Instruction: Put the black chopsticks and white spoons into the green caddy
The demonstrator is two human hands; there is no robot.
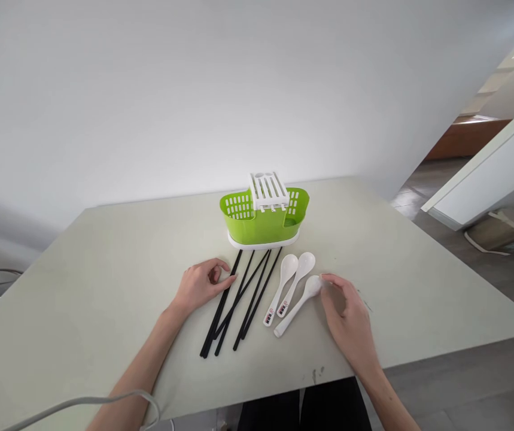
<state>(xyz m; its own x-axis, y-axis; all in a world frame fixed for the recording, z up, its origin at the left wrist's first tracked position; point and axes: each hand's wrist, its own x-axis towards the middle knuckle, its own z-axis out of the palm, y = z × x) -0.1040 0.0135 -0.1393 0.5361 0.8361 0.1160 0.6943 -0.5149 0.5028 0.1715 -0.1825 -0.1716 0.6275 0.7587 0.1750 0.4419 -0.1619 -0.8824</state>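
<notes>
Several black chopsticks (254, 294) lie loosely on the table, some of them crossing. My left hand (203, 282) rests at their left side, fingers loosely curled and thumb apart, with the thumb tip at the leftmost chopsticks; nothing is gripped in it. To the right of the chopsticks are two white spoons (288, 267) (306, 263) with dark print on their handles, and a third white spoon (299, 305) turned bowl down. My right hand (347, 311) is beside that third spoon, index fingertip at its bowl and thumb apart, not holding it. Behind them stands a green basket (261, 230) with a white slatted top (269, 190).
The pale table (149, 245) meets a white wall (171, 108) at the back. A grey cable (86, 400) crosses my left forearm at the lower left. Dark smudges mark the front edge. On the right, beyond the table, a white panel (494, 155) stands above the floor.
</notes>
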